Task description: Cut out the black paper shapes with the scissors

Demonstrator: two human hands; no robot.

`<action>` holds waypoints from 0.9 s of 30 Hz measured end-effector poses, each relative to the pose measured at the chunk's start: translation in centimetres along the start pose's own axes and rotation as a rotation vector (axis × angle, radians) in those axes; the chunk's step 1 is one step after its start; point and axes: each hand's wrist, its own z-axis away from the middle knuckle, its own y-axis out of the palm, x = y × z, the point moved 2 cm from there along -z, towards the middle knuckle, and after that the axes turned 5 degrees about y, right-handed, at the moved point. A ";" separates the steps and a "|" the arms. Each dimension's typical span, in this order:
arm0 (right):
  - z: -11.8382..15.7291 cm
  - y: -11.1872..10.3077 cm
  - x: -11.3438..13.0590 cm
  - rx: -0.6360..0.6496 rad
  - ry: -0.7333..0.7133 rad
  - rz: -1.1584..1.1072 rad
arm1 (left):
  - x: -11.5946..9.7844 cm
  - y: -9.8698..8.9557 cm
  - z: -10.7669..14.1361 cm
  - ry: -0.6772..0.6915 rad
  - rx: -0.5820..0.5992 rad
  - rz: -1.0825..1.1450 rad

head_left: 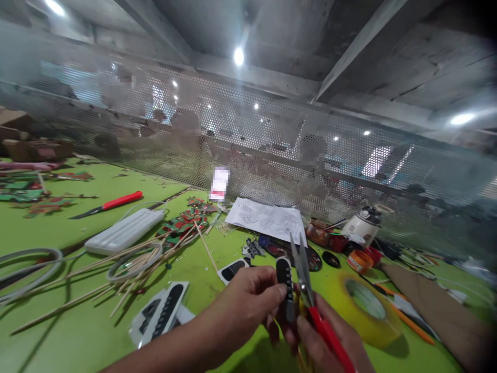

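A dark cutout piece (283, 269) with a ladder of pale marks stands nearly upright at lower centre of the frame, pinched along its left edge between the thumb and fingers of the left hand (253, 292); its rounded upper end rises clear above the thumb. The right hand (330, 334), just beside it, is closed around the red-handled scissors (306, 285), whose blades point upward, slightly parted, to the right of the piece; whether they touch it I cannot tell. Similar white-edged pieces (167, 313) lie at lower left, beneath thin wooden sticks (62, 306). A yellow tape roll (345, 305) sits at lower right, a printed sheet (267, 216) above centre, and a red-handled knife (122, 201) at left on the green table (217, 344).
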 end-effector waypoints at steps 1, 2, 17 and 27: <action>-0.1 -0.4 0.4 -0.030 0.000 -0.023 | 0.2 0.1 0.1 -0.041 0.063 -0.024; -0.1 -0.7 0.7 -0.042 -0.010 -0.047 | 0.4 0.2 0.2 -0.083 0.133 -0.053; 0.2 -1.1 1.3 -0.120 -0.043 -0.063 | 1.7 0.2 0.0 -0.218 0.144 -0.011; 0.1 -1.5 0.7 -0.193 -0.058 -0.110 | 1.0 0.0 0.1 -0.245 0.102 -0.155</action>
